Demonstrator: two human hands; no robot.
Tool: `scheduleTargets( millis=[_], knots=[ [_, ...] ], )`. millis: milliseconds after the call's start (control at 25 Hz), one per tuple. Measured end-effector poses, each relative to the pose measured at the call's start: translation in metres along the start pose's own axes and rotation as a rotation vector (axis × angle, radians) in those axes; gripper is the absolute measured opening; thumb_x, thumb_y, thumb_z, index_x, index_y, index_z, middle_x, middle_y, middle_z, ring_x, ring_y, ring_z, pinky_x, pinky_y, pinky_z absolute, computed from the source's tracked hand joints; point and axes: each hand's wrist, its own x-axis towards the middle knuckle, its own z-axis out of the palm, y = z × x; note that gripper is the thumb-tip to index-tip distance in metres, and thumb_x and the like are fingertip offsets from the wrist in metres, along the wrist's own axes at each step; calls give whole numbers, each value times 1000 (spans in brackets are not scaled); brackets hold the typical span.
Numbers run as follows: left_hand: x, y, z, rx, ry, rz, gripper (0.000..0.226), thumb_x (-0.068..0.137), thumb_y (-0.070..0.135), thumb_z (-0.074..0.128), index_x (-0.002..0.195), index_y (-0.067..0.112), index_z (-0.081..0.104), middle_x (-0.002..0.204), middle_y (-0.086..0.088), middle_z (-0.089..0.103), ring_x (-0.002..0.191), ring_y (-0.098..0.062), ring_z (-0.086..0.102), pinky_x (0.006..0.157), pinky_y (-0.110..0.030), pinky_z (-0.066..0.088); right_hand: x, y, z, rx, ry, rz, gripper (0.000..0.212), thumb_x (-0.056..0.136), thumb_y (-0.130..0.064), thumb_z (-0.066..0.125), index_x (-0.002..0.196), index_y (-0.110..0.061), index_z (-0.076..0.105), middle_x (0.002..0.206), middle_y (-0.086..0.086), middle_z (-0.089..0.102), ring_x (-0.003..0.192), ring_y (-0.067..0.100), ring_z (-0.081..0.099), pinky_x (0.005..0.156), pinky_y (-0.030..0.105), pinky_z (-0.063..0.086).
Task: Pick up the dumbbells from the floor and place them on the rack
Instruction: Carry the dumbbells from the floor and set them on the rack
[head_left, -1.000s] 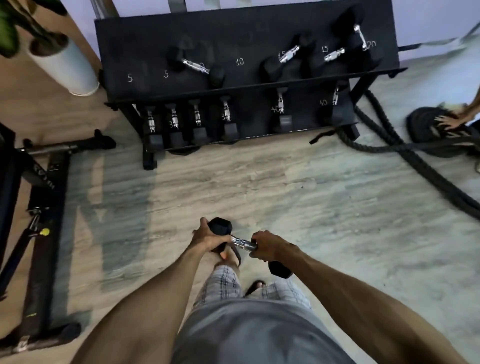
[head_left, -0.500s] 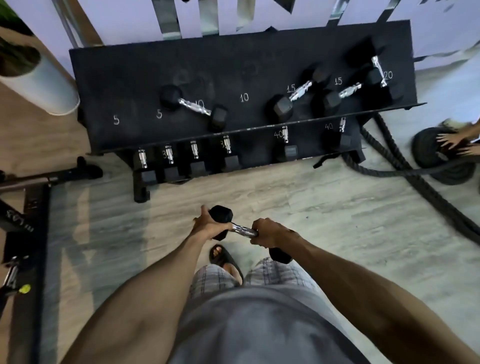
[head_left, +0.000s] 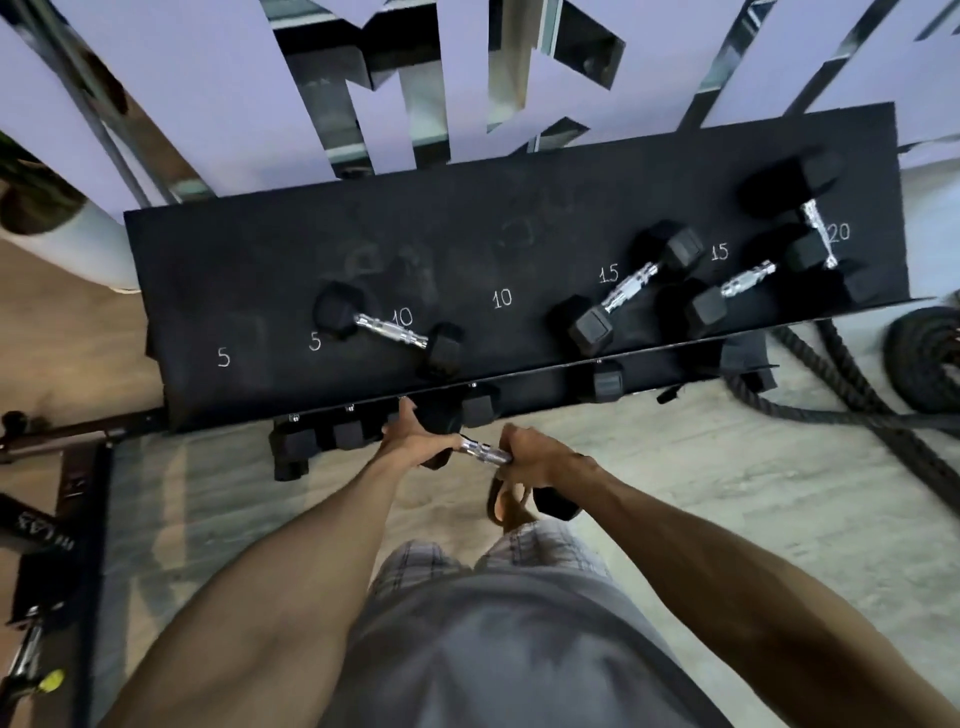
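I hold one black hex dumbbell (head_left: 483, 451) with a chrome handle in both hands, just in front of the rack's front edge. My left hand (head_left: 415, 439) cups its far head; my right hand (head_left: 535, 460) wraps the handle near the close head. The black rack (head_left: 260, 280) has a flat top shelf chalked 5, 5, 10, 10, 15, 15, 20. On that shelf lie a dumbbell at the first 10 mark (head_left: 389, 332), two at the 15 marks (head_left: 631, 288) (head_left: 748, 280) and one at the 20 mark (head_left: 815, 228). The second 10 spot is bare.
Heavier dumbbells (head_left: 605, 382) sit on the lower shelf under the front edge. Thick battle ropes (head_left: 852, 395) trail on the floor to the right. A black bench frame (head_left: 57, 519) stands left, a white planter (head_left: 78, 244) behind it. My sandalled foot (head_left: 506, 506) is below the dumbbell.
I have walked closer to the rack with the dumbbell held in both hands; it now hangs right at the rack's front edge. The grip is unchanged.
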Motion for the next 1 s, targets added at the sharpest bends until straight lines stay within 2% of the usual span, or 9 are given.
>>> scheduleTargets(
  millis=[120,240,360,400,520,640,840,1000],
  knots=[
    [27,46,-21,-8,18,-18,113,33,63,80,129,29,32,131,-12,49,109,-30,57,89,-44,56,33,-1,-53,-17,4,-45,40,82,-34,71,110,-15,50,107,13,66,99,32,63,76,35,47],
    [55,91,-44,-21,56,5,110,47,58,86,137,29,30,135,-11,49,109,-30,60,92,-38,52,69,4,-96,59,21,-49,41,80,-36,72,106,-17,48,104,12,66,96,32,64,77,38,49],
    [79,126,-61,-3,68,40,94,59,50,86,133,28,33,119,-7,56,84,-21,66,75,-31,50,100,1,-125,69,13,-43,40,81,-35,71,106,-15,48,101,14,67,92,33,66,74,37,49],
    [87,136,-66,14,76,36,89,62,48,86,131,27,34,120,-8,54,82,-21,63,72,-30,48,109,1,-133,85,22,-38,39,82,-33,70,107,-13,47,102,15,68,93,33,66,74,36,48],
    [109,159,-76,75,88,36,84,62,48,86,126,28,36,128,-12,39,95,-28,53,78,-35,47,136,-2,-148,120,20,-18,36,87,-26,65,110,-9,45,103,19,67,94,36,65,71,34,43],
    [128,171,-85,84,112,30,84,57,50,86,121,32,36,127,-11,38,107,-36,55,91,-47,53,160,-6,-157,140,3,-1,35,88,-20,61,114,-6,43,105,23,66,97,40,64,70,33,40],
    [151,181,-88,120,140,75,80,56,49,85,115,32,35,124,-10,42,106,-37,57,94,-50,51,186,-7,-162,186,-6,4,42,91,-12,57,126,-2,38,105,24,65,98,38,64,71,30,38],
    [162,184,-85,161,152,114,76,62,46,85,117,29,35,125,-11,45,106,-37,58,92,-50,52,198,-5,-159,199,-15,23,33,91,-10,55,119,-3,39,104,24,65,95,39,64,70,33,40]
  ],
)
